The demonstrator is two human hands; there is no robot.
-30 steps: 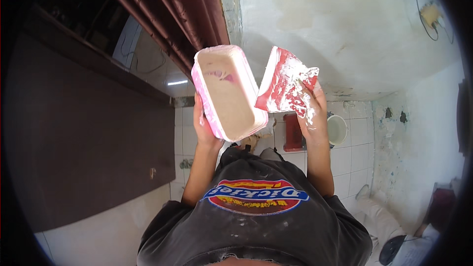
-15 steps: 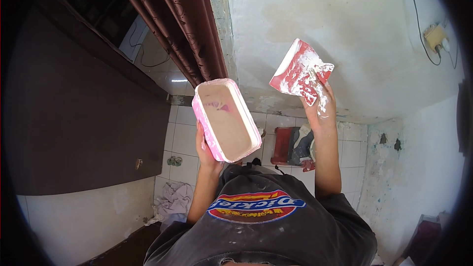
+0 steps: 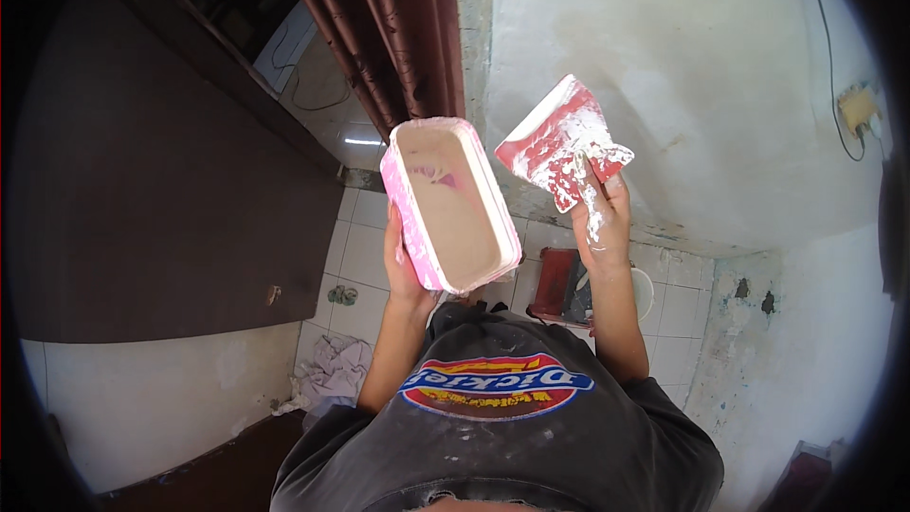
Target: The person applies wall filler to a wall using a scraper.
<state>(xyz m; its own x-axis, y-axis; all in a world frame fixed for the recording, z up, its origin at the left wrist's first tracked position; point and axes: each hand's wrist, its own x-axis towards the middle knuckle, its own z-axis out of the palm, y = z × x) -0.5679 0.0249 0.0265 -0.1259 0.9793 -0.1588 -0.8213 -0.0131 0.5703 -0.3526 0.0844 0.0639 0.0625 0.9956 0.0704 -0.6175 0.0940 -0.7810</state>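
Observation:
My left hand point(image 3: 408, 261) grips a pink rectangular plastic tub point(image 3: 453, 209) by its left side and lower end. The tub tilts so its opening faces me; a smooth beige layer lies inside, with a pink patch toward the far end, and white smears mark its outer wall. To the right, my right hand point(image 3: 605, 218) is closed round the narrow end of a red putty scraper point(image 3: 559, 144), thumb laid along it. White paste coats much of the scraper and spots my thumb. The scraper's wide edge points up and left, apart from both the tub and the wall.
A patchy plastered wall point(image 3: 682, 66) stands ahead, beside a dark red curtain point(image 3: 412, 47). A dark brown panel point(image 3: 161, 190) fills the left. On the tiled floor point(image 3: 365, 251) lie a crumpled cloth point(image 3: 334, 370), a red and dark object point(image 3: 557, 284) and a whitish round container point(image 3: 644, 292).
The scraper in my right hand has come left, closer to the tub. The tub sits slightly higher and farther right in view. The view itself has shifted, with the background moving right.

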